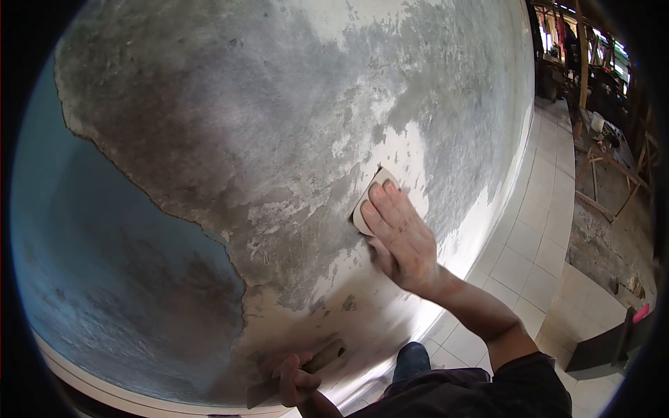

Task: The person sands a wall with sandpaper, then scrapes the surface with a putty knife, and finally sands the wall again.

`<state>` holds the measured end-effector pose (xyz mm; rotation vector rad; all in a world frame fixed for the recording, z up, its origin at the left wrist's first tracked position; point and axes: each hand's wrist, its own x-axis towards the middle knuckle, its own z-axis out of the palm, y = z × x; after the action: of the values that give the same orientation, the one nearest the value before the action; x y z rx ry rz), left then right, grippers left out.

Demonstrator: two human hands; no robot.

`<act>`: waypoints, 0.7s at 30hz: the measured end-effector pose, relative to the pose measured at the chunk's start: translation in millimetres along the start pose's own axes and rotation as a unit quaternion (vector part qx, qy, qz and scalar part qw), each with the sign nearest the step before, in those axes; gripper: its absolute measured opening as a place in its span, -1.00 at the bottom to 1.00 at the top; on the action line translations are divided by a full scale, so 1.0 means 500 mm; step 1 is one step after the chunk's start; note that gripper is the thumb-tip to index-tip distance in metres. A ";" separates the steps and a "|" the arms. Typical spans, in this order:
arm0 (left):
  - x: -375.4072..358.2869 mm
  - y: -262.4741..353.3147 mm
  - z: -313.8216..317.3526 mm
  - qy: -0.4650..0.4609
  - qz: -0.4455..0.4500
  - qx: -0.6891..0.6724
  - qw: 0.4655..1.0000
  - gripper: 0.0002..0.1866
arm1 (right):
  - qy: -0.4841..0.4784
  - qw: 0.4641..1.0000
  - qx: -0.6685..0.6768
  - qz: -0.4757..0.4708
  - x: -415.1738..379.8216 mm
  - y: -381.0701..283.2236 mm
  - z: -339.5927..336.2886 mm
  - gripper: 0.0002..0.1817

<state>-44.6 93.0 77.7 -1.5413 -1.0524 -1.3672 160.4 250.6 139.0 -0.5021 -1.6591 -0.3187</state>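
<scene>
My right hand [404, 237] holds a pale, flat scraper [364, 214] against the grey wall [209, 125], its fingers laid over the blade. White filler [408, 157] covers patches of the wall around it. Low at the bottom, near the blue painted part [125, 230], my left hand [296, 380] is closed on a flat tool [262, 394]; something dark and flat beside it, near the wall, is hard to make out. The grey area meets the blue paint along a rough, jagged edge.
A tiled floor [523, 240] runs along the wall's foot. At the lower right stands a dark object [603, 352] with something pink on it. Wooden frames [606, 181] and clutter lie at the far right.
</scene>
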 end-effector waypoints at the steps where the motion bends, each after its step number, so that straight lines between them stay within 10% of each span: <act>1: -0.004 -0.007 -0.003 0.001 0.012 0.007 1.000 -0.63 | 0.005 1.000 -0.010 -0.010 0.012 0.008 -0.002 -0.44; 21: -0.010 -0.020 -0.007 -0.009 0.030 -0.005 1.000 -0.63 | 0.024 0.999 -0.018 0.021 0.065 -0.003 0.001 -0.50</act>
<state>-55.5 92.6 73.5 -1.5829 -1.0044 -1.3220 156.3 254.1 171.2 -0.5518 -1.5961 -0.3288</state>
